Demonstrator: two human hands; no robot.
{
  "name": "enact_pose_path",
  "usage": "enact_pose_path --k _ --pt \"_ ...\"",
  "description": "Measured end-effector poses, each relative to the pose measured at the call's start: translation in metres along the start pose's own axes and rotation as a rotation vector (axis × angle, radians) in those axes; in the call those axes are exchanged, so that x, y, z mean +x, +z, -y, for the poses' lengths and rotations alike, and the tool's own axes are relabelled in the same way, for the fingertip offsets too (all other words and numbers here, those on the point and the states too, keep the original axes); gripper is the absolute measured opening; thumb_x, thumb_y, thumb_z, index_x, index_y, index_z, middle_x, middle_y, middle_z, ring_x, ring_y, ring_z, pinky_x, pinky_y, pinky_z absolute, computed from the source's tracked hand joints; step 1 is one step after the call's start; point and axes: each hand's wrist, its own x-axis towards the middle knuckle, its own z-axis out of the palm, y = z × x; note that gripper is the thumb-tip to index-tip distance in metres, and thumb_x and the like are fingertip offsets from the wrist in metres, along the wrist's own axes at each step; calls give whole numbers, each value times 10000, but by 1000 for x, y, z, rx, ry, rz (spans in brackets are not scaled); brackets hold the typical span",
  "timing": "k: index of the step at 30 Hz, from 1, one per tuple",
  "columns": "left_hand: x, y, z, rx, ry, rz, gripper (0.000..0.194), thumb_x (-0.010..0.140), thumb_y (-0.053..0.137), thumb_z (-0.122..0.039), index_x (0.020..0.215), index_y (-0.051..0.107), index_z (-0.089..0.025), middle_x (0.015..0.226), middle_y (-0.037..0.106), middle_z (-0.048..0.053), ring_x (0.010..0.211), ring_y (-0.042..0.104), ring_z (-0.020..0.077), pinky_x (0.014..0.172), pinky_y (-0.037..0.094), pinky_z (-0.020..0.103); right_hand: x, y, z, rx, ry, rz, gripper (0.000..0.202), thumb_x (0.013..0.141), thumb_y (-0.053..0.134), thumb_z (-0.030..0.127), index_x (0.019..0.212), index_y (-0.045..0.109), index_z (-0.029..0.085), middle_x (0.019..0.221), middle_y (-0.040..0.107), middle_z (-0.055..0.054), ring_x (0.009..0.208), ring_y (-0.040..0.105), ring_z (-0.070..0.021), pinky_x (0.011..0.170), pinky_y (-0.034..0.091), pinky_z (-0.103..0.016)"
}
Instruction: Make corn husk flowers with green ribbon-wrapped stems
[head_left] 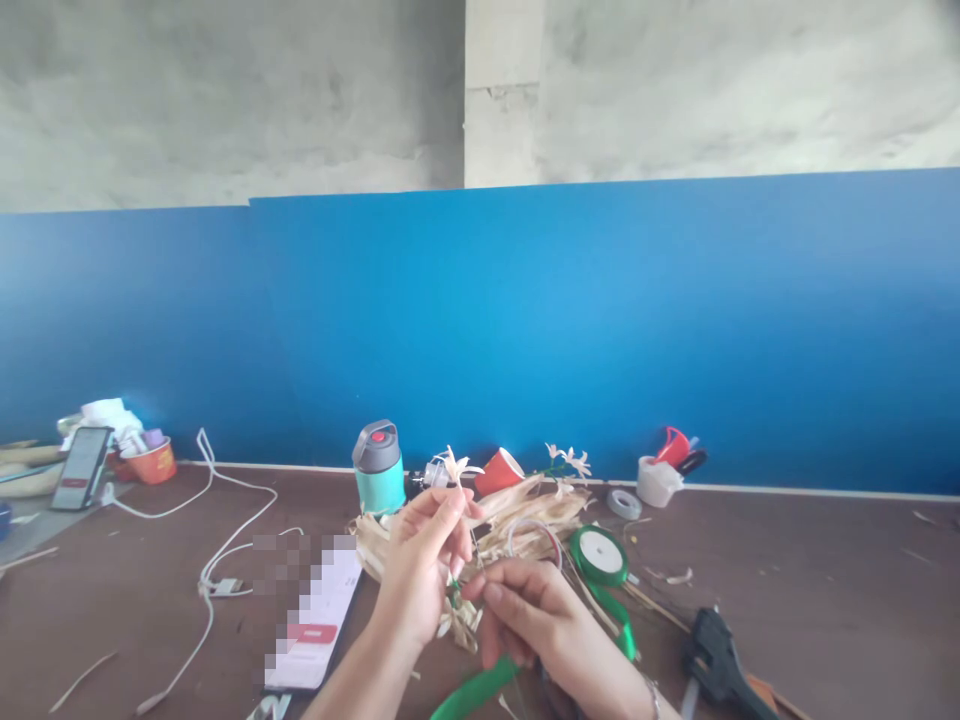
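Note:
My left hand is raised over the table with thumb and fingers pinched on a cream husk flower, its petals pointing up. Just below and to the right, my right hand is closed, its fingertips around a thin stem or wire that runs down from the flower; its lower end is hidden. Under the hands lies another pale flower piece with a bit of green. Dry corn husks are heaped behind them. A green ribbon trails below my right hand, and the ribbon spool stands to its right.
A black glue gun lies at right. Farther back are a teal bottle, an orange cup, white flowers, a tape roll and a white cup. Left are a phone and white cables.

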Motion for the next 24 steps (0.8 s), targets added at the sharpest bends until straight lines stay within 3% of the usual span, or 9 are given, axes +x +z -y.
enact_pose_path --k 3,10,24 --pt "0 1 -3 -45 -14 -3 228 793 637 -342 789 677 -118 545 596 19 414 432 35 360 244 131 -2 -1 2 9 -4 42 445 811 548 551 849 628 115 505 598 -12 407 333 -53 410 239 -179" --pt "6 0 -5 -176 -75 -54 205 788 664 -306 846 683 -110 676 649 34 400 361 -11 357 255 95 -2 0 2 -3 9 90 456 813 533 563 833 620 115 481 559 9 404 336 -52 410 234 -182" --pt "6 -2 -7 -244 -93 -76 205 717 740 -274 812 701 -97 698 692 67 386 372 -16 337 258 86 -1 4 4 20 -2 15 380 807 562 526 870 481 160 475 597 21 376 336 -45 393 219 -164"
